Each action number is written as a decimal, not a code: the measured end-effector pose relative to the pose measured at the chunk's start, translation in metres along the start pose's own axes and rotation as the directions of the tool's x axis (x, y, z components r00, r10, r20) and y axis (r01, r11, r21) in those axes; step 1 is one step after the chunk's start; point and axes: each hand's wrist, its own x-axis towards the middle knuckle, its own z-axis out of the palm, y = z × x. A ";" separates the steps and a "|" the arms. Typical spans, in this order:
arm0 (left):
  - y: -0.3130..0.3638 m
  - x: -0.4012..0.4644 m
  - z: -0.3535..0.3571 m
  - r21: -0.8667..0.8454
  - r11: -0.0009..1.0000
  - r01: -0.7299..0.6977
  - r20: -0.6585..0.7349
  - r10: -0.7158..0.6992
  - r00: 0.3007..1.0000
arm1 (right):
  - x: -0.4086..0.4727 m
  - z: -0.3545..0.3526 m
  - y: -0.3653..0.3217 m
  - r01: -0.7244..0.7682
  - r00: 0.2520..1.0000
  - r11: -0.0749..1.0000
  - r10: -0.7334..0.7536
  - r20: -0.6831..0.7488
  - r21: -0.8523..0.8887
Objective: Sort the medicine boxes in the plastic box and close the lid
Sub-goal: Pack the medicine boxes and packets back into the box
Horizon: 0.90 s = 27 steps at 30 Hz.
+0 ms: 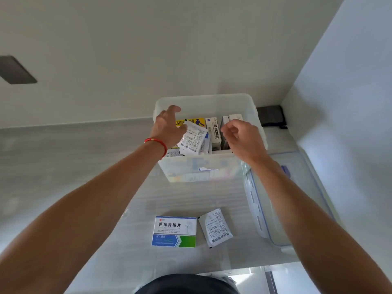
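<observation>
Currently both hands are over the open plastic box (201, 170), which sits at the back of the grey table (63, 166) near the wall corner. Left hand (167, 126) (red string bracelet (158, 144) on the wrist) has fingers and thumb closed on a white printed sachet (194, 139), held just above the box's left half. Right hand (244, 139) hovers over the right half, fingers curled loosely, thumb near index; can't tell if it pinches anything. Inside the box: a yellow medicine box (194, 122) at the back, a white box with dark lettering (214, 131) upright beside it, more boxes at right. Lid (297, 198) lies off, flat on the table just right of the box. Nearer me: a blue-white-green medicine box (174, 231) flat on the table, a second sachet (215, 228) just beside it, apart.
</observation>
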 end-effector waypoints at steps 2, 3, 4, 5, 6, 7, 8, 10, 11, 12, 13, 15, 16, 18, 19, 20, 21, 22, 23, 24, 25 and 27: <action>0.000 -0.017 -0.004 0.021 0.992 -0.126 -0.067 0.127 0.990 | -0.010 0.001 -0.006 0.103 0.993 0.994 -0.105 -0.046 -0.044; 0.001 -0.029 -0.006 0.017 0.978 -0.207 -0.114 0.208 0.971 | -0.017 0.002 -0.009 0.162 0.983 0.985 -0.166 -0.075 -0.056; 0.002 -0.042 -0.010 0.008 0.956 -0.294 -0.170 0.291 0.941 | -0.024 0.004 -0.013 0.226 0.967 0.972 -0.231 -0.109 -0.063; 0.002 -0.057 -0.013 0.000 0.928 -0.373 -0.238 0.362 0.901 | -0.033 0.005 -0.017 0.287 0.944 0.955 -0.295 -0.146 -0.073; 0.002 -0.071 -0.016 -0.002 0.901 -0.434 -0.309 0.412 0.857 | -0.044 0.006 -0.020 0.342 0.919 0.936 -0.352 -0.176 -0.084; -0.001 -0.086 -0.017 0.003 0.880 -0.474 -0.369 0.442 0.818 | -0.057 0.008 -0.021 0.387 0.898 0.918 -0.396 -0.190 -0.085; -0.005 -0.102 -0.017 0.012 0.865 -0.501 -0.407 0.462 0.788 | -0.070 0.010 -0.020 0.420 0.888 0.905 -0.426 -0.175 -0.070; -0.020 -0.130 -0.009 0.034 0.852 -0.522 -0.402 0.490 0.773 | -0.097 0.017 -0.014 0.428 0.902 0.903 -0.429 -0.037 -0.039; -0.030 -0.142 -0.002 0.034 0.855 -0.517 -0.355 0.494 0.794 | -0.110 0.024 -0.008 0.406 0.913 0.911 -0.401 0.081 -0.069; -0.041 -0.151 0.006 0.021 0.865 -0.501 -0.278 0.487 0.828 | -0.119 0.030 -0.001 0.378 0.914 0.916 -0.345 0.214 -0.134; -0.053 -0.157 0.014 0.000 0.885 -0.465 -0.165 0.459 0.873 | -0.126 0.038 0.009 0.344 0.903 0.915 -0.260 0.341 -0.211; -0.079 -0.163 0.031 0.008 0.943 -0.333 0.175 0.327 0.929 | -0.135 0.054 0.031 0.297 0.833 0.883 -0.053 0.551 -0.363; -0.093 -0.166 0.040 0.095 0.955 -0.281 0.364 0.230 0.903 | -0.139 0.062 0.041 0.303 0.777 0.852 0.039 0.628 -0.427; -0.118 -0.172 0.056 0.327 0.896 -0.301 0.594 0.053 0.803 | -0.149 0.077 0.059 0.338 0.693 0.805 0.138 0.708 -0.488; -0.128 -0.176 0.062 0.408 0.848 -0.339 0.646 -0.006 0.764 | -0.154 0.084 0.065 0.346 0.677 0.796 0.154 0.720 -0.496; -0.135 -0.180 0.068 0.463 0.801 -0.380 0.672 -0.038 0.739 | -0.160 0.090 0.069 0.354 0.681 0.787 0.153 0.716 -0.505; -0.140 -0.184 0.073 0.497 0.764 -0.412 0.685 -0.053 0.727 | -0.165 0.095 0.073 0.364 0.701 0.771 0.142 0.699 -0.523; -0.145 -0.187 0.078 0.519 0.735 -0.437 0.694 -0.064 0.717 | -0.169 0.099 0.075 0.370 0.725 0.749 0.137 0.675 -0.550; -0.149 -0.191 0.081 0.536 0.709 -0.458 0.701 -0.071 0.710 | -0.171 0.103 0.076 0.363 0.749 0.731 0.140 0.648 -0.578; -0.152 -0.193 0.084 0.555 0.681 -0.478 0.702 -0.075 0.709 | -0.173 0.105 0.077 0.348 0.767 0.719 0.150 0.624 -0.601; -0.154 -0.194 0.086 0.573 0.653 -0.496 0.696 -0.068 0.714 | -0.174 0.107 0.077 0.343 0.781 0.704 0.155 0.605 -0.622; -0.154 -0.195 0.087 0.590 0.620 -0.517 0.677 -0.031 0.735 | -0.175 0.109 0.076 0.343 0.802 0.686 0.141 0.580 -0.642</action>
